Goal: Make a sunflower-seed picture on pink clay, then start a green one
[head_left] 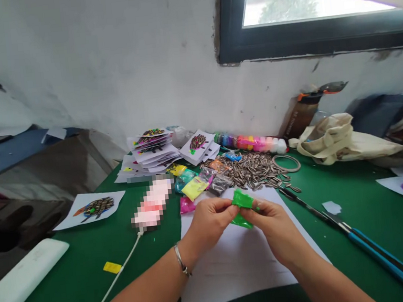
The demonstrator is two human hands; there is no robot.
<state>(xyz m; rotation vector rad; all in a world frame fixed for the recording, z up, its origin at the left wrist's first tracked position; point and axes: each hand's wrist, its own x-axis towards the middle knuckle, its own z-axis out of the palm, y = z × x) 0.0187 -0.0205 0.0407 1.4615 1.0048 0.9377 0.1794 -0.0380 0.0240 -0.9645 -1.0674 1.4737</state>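
Note:
Both my hands meet over a stack of white paper [235, 267] on the green table. Between them is a small bright green plastic packet [241, 198], its lower part hanging below my fingers. My left hand [210, 219] pinches the packet's left side between thumb and fingers. On the right side, my right hand [272, 225] is closed on it as well. Just beyond my hands lie a yellow packet [194, 188], a teal packet [184, 179], a magenta packet [186, 205] and a dark packet [220, 184].
Striped sunflower seeds [254, 169] are heaped behind the paper, beside a roll of tape [286, 162]. Decorated cards [154, 148] stand stacked at the back left. Blue-handled scissors [354, 233] lie right. A white cable [117, 277] crosses the left, near a long white object [28, 284].

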